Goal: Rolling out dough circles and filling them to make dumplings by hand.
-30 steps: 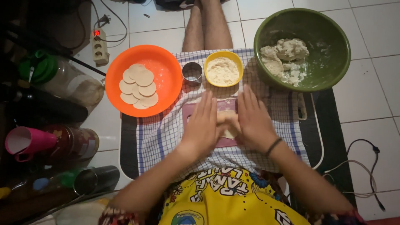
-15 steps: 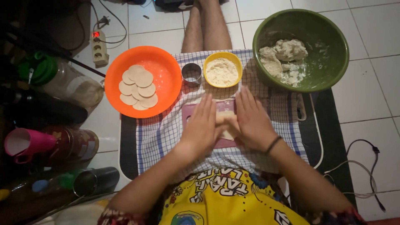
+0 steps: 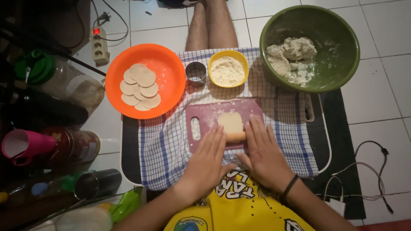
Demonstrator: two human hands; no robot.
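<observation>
Sitting on white floor tiles, checked cloth [image 3: 167, 145] over a dark mat. Both palms flat, fingers spread: left hand [image 3: 208, 160] and right hand [image 3: 263, 152] press a wooden pin [image 3: 236, 137] onto pale soft dough [image 3: 230, 122] on the maroon board [image 3: 209, 115].

A matt, pale dough sheet [image 3: 231, 122] is lying soft and smooth on a dull maroon plastic cutting board [image 3: 209, 116], with a smooth wooden rolling pin [image 3: 236, 137] showing between the hands. A woven checked cloth [image 3: 162, 149] is looking coarse beneath. The orange plastic plate [image 3: 165, 68] and green plastic bowl [image 3: 342, 38] are shining faintly, and the small cutter ring [image 3: 196, 72] is gleaming like metal. Glossy floor tiles [image 3: 376, 102] are reflecting light.
</observation>
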